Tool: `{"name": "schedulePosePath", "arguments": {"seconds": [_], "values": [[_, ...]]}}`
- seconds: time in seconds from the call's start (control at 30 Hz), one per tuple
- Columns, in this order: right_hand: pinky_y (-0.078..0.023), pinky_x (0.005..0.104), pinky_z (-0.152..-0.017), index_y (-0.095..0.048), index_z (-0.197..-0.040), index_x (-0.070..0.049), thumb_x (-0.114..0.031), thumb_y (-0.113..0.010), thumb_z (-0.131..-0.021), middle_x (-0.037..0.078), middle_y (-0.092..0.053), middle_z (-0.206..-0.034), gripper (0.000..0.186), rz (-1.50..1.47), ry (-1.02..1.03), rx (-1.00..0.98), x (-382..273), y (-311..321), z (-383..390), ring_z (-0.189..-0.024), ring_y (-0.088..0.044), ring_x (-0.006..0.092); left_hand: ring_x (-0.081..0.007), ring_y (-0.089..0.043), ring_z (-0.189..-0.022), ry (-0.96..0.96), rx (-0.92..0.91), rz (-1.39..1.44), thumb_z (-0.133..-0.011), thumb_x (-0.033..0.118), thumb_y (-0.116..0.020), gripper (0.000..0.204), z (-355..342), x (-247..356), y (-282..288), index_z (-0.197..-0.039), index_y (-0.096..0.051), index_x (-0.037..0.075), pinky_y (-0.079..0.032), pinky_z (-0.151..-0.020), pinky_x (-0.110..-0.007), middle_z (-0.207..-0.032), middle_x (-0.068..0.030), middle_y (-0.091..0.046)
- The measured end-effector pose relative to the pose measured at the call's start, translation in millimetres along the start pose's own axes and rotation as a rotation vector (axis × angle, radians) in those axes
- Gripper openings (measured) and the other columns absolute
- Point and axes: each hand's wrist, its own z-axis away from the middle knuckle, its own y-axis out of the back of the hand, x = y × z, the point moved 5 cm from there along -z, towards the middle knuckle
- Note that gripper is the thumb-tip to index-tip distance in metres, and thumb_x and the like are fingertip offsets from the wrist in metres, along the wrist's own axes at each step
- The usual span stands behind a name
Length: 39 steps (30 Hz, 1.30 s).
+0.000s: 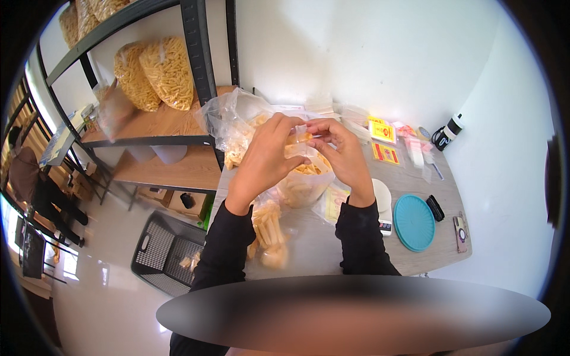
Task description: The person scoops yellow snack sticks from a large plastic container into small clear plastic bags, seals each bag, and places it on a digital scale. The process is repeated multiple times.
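My left hand (267,157) and my right hand (343,155) meet over a translucent container (303,187) of yellow snack sticks. Their fingers are closed around a small clear plastic bag (300,134) with yellow snack pieces in it. A large open plastic bag (230,113) with pale snacks lies behind my left hand. A bag of longer snack sticks (267,228) lies near my left forearm. A printed pouch (329,204) sits partly behind my right forearm.
Snack sacks (166,71) fill a metal shelf (196,47) at left. A grey crate (148,249) stands on the floor. The table (427,261) holds yellow packets (385,151), a white scale (383,199), teal lid (414,222) and bottle (448,132). Another person (32,184) stands far left.
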Motion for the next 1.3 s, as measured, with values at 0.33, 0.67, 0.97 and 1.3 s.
{"name": "schedulePosePath", "arguments": {"seconds": [0.33,0.67,0.97,1.3], "values": [[-0.051,0.0253,-0.087,-0.064,-0.113,0.002,0.007,-0.064,-0.094,0.005,-0.067,-0.107,0.019,-0.235,-0.082,-0.084,9.9,11.8,6.4,-0.098,-0.063,0.0106,-0.0143,-0.067,-0.095,0.218,-0.106,0.263,-0.102,0.023,-0.064,0.033,6.6,-38.3,16.8,-0.123,-0.068,-0.002,-0.054,-0.085,-0.029,-0.105,-0.0098,-0.073],[-0.049,0.0324,-0.087,-0.074,-0.100,-0.002,-0.005,-0.074,-0.085,0.005,-0.067,-0.109,0.016,0.097,0.093,-0.141,-1.9,7.5,6.0,-0.100,-0.064,0.0204,-0.0089,-0.068,-0.081,0.350,-0.150,0.310,-0.100,0.012,-0.066,0.018,6.9,-45.0,2.8,-0.100,-0.073,-0.004,-0.056,-0.075,-0.026,-0.084,-0.0055,-0.073],[-0.048,0.0335,-0.092,-0.075,-0.102,-0.002,-0.008,-0.074,-0.086,0.008,-0.063,-0.116,0.016,0.115,0.125,-0.246,3.2,2.6,6.2,-0.109,-0.061,0.0226,-0.0100,-0.069,-0.079,0.354,-0.112,0.279,-0.101,0.010,-0.064,0.016,6.1,-41.5,-0.2,-0.100,-0.071,-0.005,-0.058,-0.076,-0.026,-0.084,-0.0056,-0.072],[-0.052,0.0351,-0.081,-0.076,-0.102,-0.008,-0.012,-0.072,-0.089,0.008,-0.067,-0.109,0.014,0.337,-0.011,-0.164,30.8,26.2,-23.4,-0.097,-0.064,0.0222,-0.0120,-0.070,-0.076,0.384,0.252,0.239,-0.098,0.009,-0.067,0.015,17.0,-59.6,50.6,-0.097,-0.070,-0.006,-0.055,-0.071,-0.026,-0.079,-0.0090,-0.073]]}}
